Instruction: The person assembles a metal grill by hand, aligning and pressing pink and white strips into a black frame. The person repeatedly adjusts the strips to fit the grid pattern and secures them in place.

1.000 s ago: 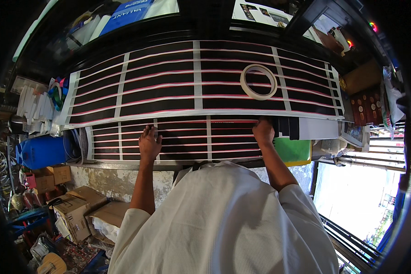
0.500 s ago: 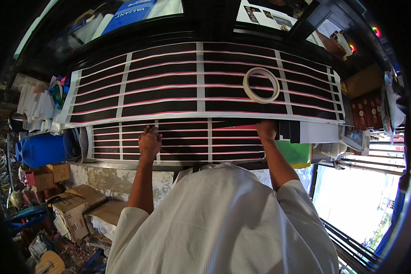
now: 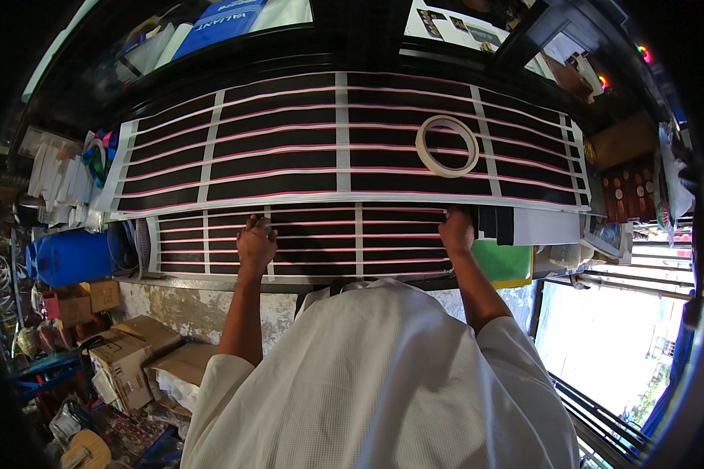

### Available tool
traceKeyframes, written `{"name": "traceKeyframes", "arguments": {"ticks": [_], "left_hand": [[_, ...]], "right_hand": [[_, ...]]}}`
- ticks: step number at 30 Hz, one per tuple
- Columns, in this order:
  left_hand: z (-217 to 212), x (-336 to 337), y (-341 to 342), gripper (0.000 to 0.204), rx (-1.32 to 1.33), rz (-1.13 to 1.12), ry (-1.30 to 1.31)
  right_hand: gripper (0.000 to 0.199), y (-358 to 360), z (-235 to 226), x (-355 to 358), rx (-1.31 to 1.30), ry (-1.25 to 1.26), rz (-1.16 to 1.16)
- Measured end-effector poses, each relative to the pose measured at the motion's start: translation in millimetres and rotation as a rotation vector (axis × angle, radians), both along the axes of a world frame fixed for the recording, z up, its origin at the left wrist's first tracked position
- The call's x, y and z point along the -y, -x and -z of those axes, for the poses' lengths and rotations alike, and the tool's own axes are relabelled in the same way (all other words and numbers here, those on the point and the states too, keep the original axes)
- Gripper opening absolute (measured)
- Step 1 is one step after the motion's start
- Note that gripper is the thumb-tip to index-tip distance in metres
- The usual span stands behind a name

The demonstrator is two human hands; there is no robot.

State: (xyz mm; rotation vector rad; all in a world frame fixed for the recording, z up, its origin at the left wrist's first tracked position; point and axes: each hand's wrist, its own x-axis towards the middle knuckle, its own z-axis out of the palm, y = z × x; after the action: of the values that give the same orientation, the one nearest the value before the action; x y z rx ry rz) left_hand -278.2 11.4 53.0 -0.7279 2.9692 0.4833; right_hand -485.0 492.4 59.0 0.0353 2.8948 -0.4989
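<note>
A: Where's the near sheet (image 3: 321, 241)?
B: Just on the person's side of the far sheet (image 3: 274, 138), running alongside it. Both blk w/ wht & red lines lengthwise, pale bands across. Can't tell if its far edge goes under the far sheet.
A: L hand (image 3: 256, 244)?
B: Below far sheet's left half, approx. Back of hand up, fingers a bit bent & slightly apart, resting on near sheet. Not clamped on anything, AFAICT.
A: R hand (image 3: 457, 230)?
B: Below far sheet's right half, at near sheet's right end, fingertips close to far sheet's lower edge. Fingers curled in, tips hidden, so can't tell if they're pinching the near sheet or only touching it.
A: What's by it?
B: Dk strips (image 3: 504, 225) just beside, then a wht board (image 3: 547, 225), both below far sheet's right end. Grn piece w/ yellow edge (image 3: 502, 262) also that way, further down from far sheet.
A: Anything on far sheet?
B: Yep, tape roll (image 3: 448, 172), lying flat on its right half.
A: Other side?
B: Blue jug (image 3: 70, 260), below & left of far sheet's left end. Open carton (image 3: 129, 367) lower down, well apart from far sheet.
</note>
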Motion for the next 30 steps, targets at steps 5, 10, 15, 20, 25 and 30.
{"name": "traceKeyframes", "arguments": {"ticks": [5, 10, 15, 20, 25, 30], "left_hand": [[-1.5, 1.5, 0.7, 0.042, 0.037, -0.008, 0.017], [-3.8, -1.2, -0.7, 0.044, 0.024, -0.023, -0.012], [-0.3, -1.0, -2.5, 0.044, 0.006, -0.029, -0.014], [5.1, 0.9, -4.5, 0.043, -0.032, -0.017, -0.018], [8.3, 0.5, -6.4, 0.045, -0.069, 0.0, -0.008], [10.5, -14.9, -12.1, 0.051, -0.19, 0.005, 0.082]], "right_hand": [[0.034, -5.2, 2.8, 1.2, -0.03, -0.012, -0.01], [0.031, -5.4, 14.2, 3.0, -0.078, 0.045, 0.033], [0.028, -7.8, 20.6, 3.6, -0.144, 0.018, 0.017], [0.028, -9.1, 24.9, 5.2, -0.155, -0.027, 0.027], [0.036, -9.8, 19.4, 8.5, -0.137, -0.026, 0.011], [0.04, -21.0, 0.9, 19.4, -0.196, -0.06, 0.027]]}}
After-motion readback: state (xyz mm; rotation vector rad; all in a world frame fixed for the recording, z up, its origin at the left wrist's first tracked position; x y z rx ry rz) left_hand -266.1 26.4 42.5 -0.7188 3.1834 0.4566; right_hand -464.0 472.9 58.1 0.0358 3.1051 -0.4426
